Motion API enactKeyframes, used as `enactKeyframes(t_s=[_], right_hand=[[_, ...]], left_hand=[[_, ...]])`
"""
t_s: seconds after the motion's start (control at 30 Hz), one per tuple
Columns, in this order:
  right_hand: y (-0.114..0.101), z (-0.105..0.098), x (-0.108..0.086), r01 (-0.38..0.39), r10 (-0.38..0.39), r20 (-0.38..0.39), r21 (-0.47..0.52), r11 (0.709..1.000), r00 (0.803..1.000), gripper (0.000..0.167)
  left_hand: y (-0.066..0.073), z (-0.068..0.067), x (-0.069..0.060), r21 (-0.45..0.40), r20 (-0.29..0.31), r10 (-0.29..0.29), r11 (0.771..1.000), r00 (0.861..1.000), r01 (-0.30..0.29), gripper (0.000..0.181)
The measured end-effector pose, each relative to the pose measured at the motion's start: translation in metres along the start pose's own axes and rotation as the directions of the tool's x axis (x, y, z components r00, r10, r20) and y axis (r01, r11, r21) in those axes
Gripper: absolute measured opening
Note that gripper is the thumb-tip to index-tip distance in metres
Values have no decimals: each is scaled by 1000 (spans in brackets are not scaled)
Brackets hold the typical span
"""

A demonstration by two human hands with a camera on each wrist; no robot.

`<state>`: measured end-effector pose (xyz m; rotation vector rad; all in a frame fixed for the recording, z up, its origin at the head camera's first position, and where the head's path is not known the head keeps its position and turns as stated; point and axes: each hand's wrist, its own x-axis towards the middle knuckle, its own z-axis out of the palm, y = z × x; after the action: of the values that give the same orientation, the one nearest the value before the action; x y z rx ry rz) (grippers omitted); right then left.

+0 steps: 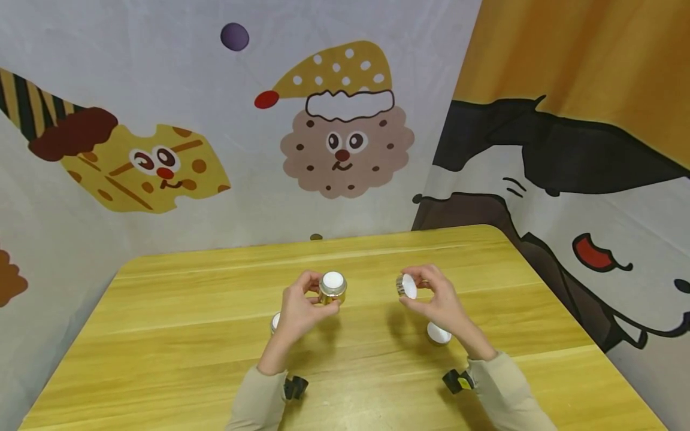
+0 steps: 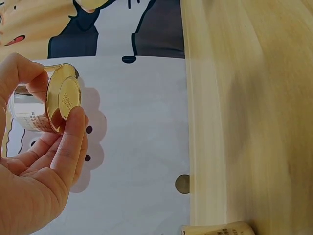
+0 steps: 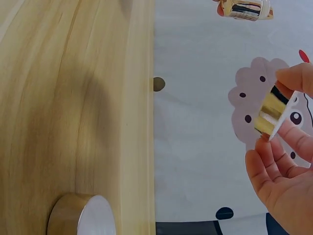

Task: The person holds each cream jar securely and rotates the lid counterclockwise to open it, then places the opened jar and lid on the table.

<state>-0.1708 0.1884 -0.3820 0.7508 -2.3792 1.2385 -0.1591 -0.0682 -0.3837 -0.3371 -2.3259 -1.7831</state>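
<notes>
My left hand point(image 1: 299, 307) grips a small gold cosmetic jar point(image 1: 332, 288) above the table, its white top facing up in the head view. In the left wrist view the jar point(image 2: 35, 105) shows a shiny gold base, with fingertips against it. Off to the right, my right hand point(image 1: 439, 299) pinches a gold jar lid point(image 1: 408, 287) by its rim, its white inside turned outward. The lid point(image 3: 272, 113) is tilted in the right wrist view. Lid and jar are apart, both held in the air.
On the wooden table point(image 1: 178, 335), a second white-topped jar point(image 1: 276, 322) stands partly hidden behind my left wrist. Another gold lid point(image 1: 439, 333), white inside showing, lies beside my right forearm. A cartoon-printed cloth point(image 1: 242, 197) hangs behind the table.
</notes>
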Motion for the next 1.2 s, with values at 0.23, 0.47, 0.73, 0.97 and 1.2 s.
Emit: enactKeyframes(t_s=[0.23, 0.47, 0.73, 0.97, 1.2], right_hand=[[13, 3, -3, -13, 13, 3, -8, 1000, 1000, 44], [42, 9, -11, -59, 60, 28, -36, 998, 998, 49], [49, 16, -15, -113, 124, 109, -105, 988, 986, 48], [54, 22, -20, -105, 137, 183, -171, 980, 974, 46], [58, 24, -23, -124, 161, 231, -165, 978, 960, 46]], left_hand=[[2, 0, 0, 11, 0, -7, 1000, 1000, 7, 35], [3, 0, 0, 11, -1, -8, 1000, 1000, 8, 35], [3, 0, 0, 6, 1, -14, 1000, 1000, 14, 35], [0, 0, -1, 6, 3, -9, 1000, 1000, 9, 35], [0, 0, -1, 7, 1, -4, 1000, 1000, 4, 35]])
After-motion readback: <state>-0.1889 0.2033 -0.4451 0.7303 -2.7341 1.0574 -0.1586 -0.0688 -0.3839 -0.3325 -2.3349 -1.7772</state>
